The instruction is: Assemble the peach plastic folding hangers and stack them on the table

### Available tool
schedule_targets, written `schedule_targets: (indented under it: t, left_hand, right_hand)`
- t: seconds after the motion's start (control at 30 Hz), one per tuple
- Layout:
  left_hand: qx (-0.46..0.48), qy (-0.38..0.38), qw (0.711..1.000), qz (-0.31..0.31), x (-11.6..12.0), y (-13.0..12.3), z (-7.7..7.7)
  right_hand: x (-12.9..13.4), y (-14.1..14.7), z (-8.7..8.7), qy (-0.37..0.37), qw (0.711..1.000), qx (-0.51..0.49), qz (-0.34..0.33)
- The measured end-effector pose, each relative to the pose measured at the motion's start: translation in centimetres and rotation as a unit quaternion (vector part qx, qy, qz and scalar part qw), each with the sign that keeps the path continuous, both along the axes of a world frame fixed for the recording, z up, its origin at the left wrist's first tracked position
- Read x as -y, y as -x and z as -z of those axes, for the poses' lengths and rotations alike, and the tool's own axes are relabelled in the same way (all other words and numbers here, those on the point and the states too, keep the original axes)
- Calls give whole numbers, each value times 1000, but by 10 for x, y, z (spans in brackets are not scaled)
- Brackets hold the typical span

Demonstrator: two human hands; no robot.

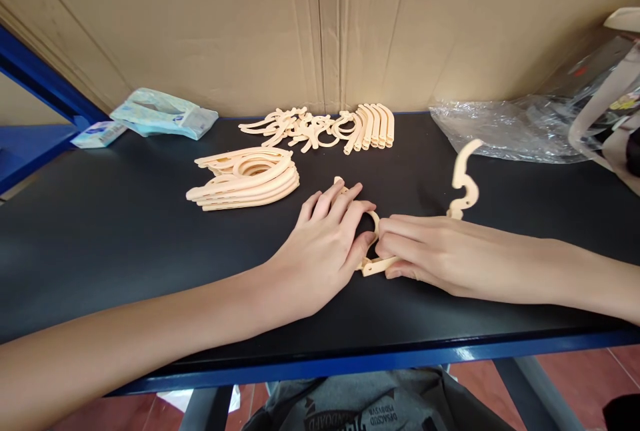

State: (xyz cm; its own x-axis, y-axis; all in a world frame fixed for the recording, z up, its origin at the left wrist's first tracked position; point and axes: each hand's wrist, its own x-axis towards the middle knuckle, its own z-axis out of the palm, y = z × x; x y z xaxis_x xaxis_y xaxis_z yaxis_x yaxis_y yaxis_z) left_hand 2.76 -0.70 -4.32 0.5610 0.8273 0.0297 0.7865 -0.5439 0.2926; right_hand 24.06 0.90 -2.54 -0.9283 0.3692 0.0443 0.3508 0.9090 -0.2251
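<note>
A beige plastic folding hanger [375, 266] lies on the black tabletop, mostly covered by my two hands. My left hand [325, 238] rests over its left side, fingers bent across it and thumb pressed near a joint. From the right, my right hand [420, 248] pinches an arm of the same hanger between thumb and fingers. Just beyond the right hand, a beige hook-shaped piece [467, 188] sticks up; its lower end is hidden, so I cannot tell whether it joins the hanger.
A stack of folded hangers [245, 184] sits left of my hands. Farther back lie a pile of loose hook pieces [305, 130] and a row of curved arms [375, 126]. A blue tissue pack [163, 114] and clear plastic bag [510, 128] lie near the cardboard wall [210, 31].
</note>
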Motion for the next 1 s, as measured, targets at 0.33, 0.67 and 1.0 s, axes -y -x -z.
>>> schedule_targets:
  t: [0.33,0.67,1.0]
  left_hand:
    - [68,-7,998,4,-4,3,3]
    - [170,-47,971,164,-1,9,-2]
    - [204,-157,945,200,-5,11,-3]
  right_hand:
    - [0,-7,-12,-4,999,19,51]
    - [-15,-12,-25,173,983,-59,30]
    - [-5,-8,-23,175,967,-180,52]
